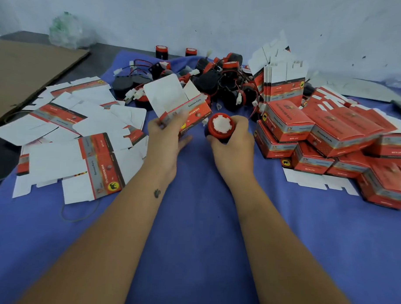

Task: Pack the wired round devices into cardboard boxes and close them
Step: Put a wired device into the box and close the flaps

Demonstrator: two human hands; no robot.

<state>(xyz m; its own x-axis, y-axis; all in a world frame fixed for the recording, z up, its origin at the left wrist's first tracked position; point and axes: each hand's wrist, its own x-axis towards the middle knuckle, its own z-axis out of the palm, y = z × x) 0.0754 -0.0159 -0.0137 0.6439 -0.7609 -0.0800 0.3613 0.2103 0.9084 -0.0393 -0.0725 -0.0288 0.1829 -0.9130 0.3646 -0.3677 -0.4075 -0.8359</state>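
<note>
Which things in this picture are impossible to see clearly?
Head view only:
- Body and wire of the round device: hidden by the right hand.
- Inside of the open box that the left hand holds: faces away.
- Small print on the closed boxes: blurred.

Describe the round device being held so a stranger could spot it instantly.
On the blue cloth, in front of the heap of black and red wired devices, find the person's right hand. Its grip is around a round red device with a white centre. Unlike its neighbours, it is lifted clear of the heap.
</note>
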